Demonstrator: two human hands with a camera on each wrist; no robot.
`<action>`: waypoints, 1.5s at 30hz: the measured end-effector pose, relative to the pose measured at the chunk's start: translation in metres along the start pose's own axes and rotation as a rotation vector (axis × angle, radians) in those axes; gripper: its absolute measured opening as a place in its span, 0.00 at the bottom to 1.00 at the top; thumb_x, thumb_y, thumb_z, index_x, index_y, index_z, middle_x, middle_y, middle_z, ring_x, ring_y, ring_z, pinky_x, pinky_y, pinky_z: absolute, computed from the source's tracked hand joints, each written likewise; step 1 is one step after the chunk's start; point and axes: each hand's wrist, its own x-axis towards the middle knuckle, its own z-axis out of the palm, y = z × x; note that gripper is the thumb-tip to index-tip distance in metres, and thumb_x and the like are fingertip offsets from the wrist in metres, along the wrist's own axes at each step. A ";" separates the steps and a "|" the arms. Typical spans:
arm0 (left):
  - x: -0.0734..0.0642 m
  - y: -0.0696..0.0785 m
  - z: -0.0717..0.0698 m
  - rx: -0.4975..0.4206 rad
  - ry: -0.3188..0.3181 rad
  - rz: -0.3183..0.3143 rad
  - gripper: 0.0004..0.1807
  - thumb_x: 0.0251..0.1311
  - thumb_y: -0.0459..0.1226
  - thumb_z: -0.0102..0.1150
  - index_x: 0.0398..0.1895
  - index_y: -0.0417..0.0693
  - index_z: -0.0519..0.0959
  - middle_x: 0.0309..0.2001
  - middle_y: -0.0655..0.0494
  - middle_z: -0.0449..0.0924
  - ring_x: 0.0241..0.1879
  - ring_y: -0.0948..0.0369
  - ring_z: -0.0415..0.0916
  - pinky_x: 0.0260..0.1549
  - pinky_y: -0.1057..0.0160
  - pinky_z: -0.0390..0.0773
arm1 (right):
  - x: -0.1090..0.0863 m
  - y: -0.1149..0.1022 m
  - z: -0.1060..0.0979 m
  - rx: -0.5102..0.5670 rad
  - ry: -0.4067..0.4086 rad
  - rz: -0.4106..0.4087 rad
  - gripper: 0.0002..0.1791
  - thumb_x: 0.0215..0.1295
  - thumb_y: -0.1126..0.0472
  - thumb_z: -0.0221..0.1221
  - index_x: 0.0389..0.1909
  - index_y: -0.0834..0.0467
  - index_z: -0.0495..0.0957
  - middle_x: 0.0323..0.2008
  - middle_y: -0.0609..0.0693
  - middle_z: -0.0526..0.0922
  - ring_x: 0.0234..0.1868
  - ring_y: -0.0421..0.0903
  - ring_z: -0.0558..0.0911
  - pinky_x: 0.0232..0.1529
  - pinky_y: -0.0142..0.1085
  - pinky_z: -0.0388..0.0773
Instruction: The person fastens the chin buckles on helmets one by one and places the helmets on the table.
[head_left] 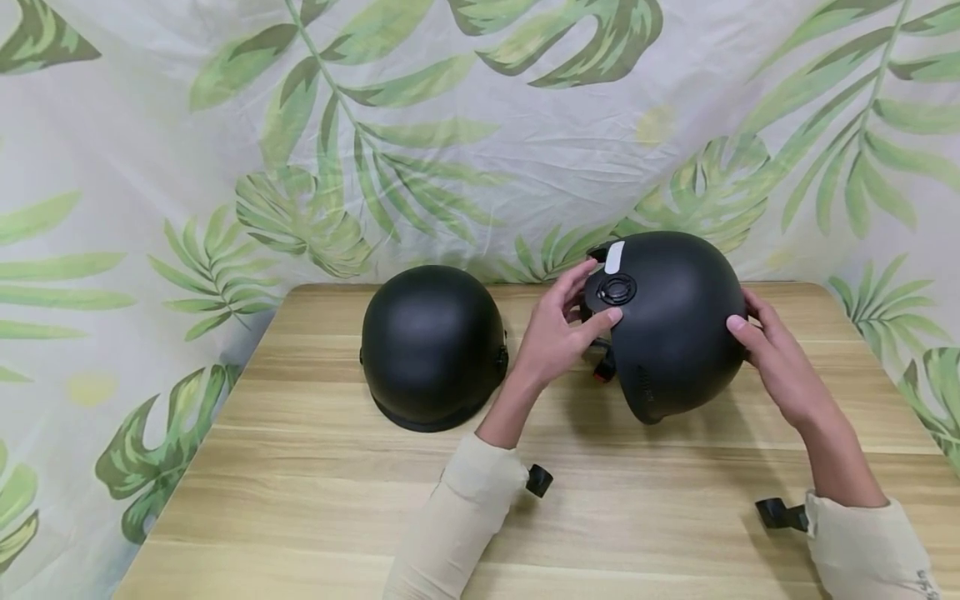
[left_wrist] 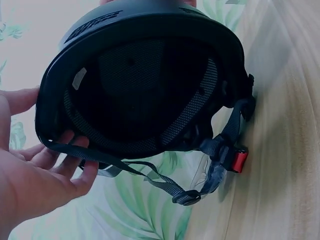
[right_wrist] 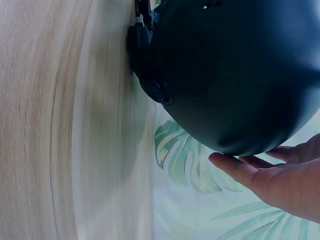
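Note:
Both hands hold a black helmet point(head_left: 675, 325), tipped on its side so its opening faces left. My left hand point(head_left: 555, 325) grips the rim beside a round side fitting point(head_left: 617, 289) and a white sticker point(head_left: 613, 257). In the left wrist view, the fingers point(left_wrist: 75, 172) curl inside the edge near the chin strap point(left_wrist: 165, 185), which hangs loose with a red buckle piece point(left_wrist: 239, 161). My right hand point(head_left: 776, 358) holds the rounded crown, thumb on the near side. The right wrist view shows its fingertips point(right_wrist: 220, 161) against the smooth shell. The padded lining point(left_wrist: 132, 80) is dark.
A second black helmet point(head_left: 435, 346) sits upright on the wooden table point(head_left: 300, 500), left of the held one. A leaf-patterned cloth point(head_left: 420, 108) hangs behind the table. Small black devices point(head_left: 538, 481) protrude from both sleeves over the tabletop.

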 end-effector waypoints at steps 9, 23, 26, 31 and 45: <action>0.000 0.000 0.008 0.004 0.070 -0.052 0.32 0.66 0.41 0.73 0.73 0.46 0.76 0.61 0.46 0.85 0.59 0.57 0.84 0.57 0.65 0.84 | 0.001 0.003 -0.009 0.039 -0.060 0.048 0.39 0.86 0.45 0.39 0.88 0.55 0.41 0.82 0.62 0.48 0.71 0.34 0.64 0.51 0.16 0.70; -0.004 0.005 0.010 -0.046 0.086 -0.006 0.36 0.66 0.37 0.74 0.76 0.45 0.73 0.57 0.43 0.86 0.53 0.57 0.87 0.54 0.65 0.86 | -0.006 -0.005 -0.004 -0.023 -0.016 -0.014 0.37 0.86 0.51 0.47 0.88 0.50 0.44 0.84 0.58 0.49 0.77 0.42 0.65 0.57 0.15 0.67; -0.004 0.009 0.012 -0.052 0.077 0.014 0.36 0.66 0.37 0.73 0.76 0.45 0.72 0.58 0.42 0.86 0.54 0.57 0.87 0.54 0.65 0.86 | -0.009 -0.011 -0.002 -0.062 -0.004 -0.008 0.38 0.84 0.51 0.50 0.88 0.45 0.45 0.86 0.56 0.48 0.82 0.55 0.61 0.64 0.24 0.67; -0.004 0.013 0.013 -0.059 0.059 0.023 0.35 0.68 0.37 0.71 0.78 0.46 0.71 0.60 0.42 0.84 0.55 0.54 0.87 0.55 0.64 0.86 | -0.010 -0.018 0.000 -0.089 0.005 0.006 0.40 0.83 0.51 0.54 0.87 0.44 0.46 0.85 0.56 0.50 0.81 0.67 0.59 0.66 0.38 0.69; -0.008 0.015 0.017 -0.009 -0.045 0.040 0.39 0.69 0.38 0.70 0.82 0.52 0.65 0.66 0.43 0.80 0.60 0.52 0.85 0.58 0.60 0.86 | -0.012 -0.021 0.003 -0.063 0.052 0.009 0.43 0.82 0.50 0.55 0.88 0.48 0.43 0.87 0.56 0.45 0.84 0.68 0.52 0.79 0.55 0.61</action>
